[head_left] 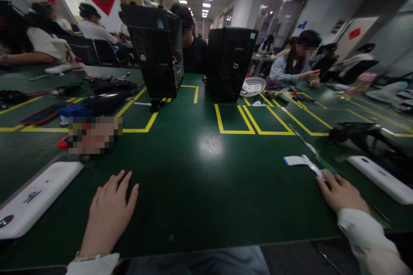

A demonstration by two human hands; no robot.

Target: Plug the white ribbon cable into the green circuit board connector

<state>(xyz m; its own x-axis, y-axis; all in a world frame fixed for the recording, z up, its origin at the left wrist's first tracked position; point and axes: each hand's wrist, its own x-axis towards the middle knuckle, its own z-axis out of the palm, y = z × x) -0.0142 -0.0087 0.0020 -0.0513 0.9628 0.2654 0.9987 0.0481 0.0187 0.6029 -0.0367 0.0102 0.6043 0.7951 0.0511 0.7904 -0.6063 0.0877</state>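
My left hand (111, 206) lies on the green table with its fingers stretched and apart, holding nothing. To its left is a long white plastic case (41, 193) with a dark logo. On the right, my right hand (343, 191) rests with fingers extended over a long, narrow green circuit board (309, 146). Its fingertips touch or lie close beside a white flat ribbon cable (297, 160) with a blue end. Part of the board is hidden under that hand. Beyond it is a second white case (380, 178).
Two black computer towers (151, 51) (230, 64) stand across the table. Yellow tape (237, 132) marks out areas. A white basket (253, 86) and tools are behind. Black parts lie at right (368, 135) and left (108, 101). Several people sit around.
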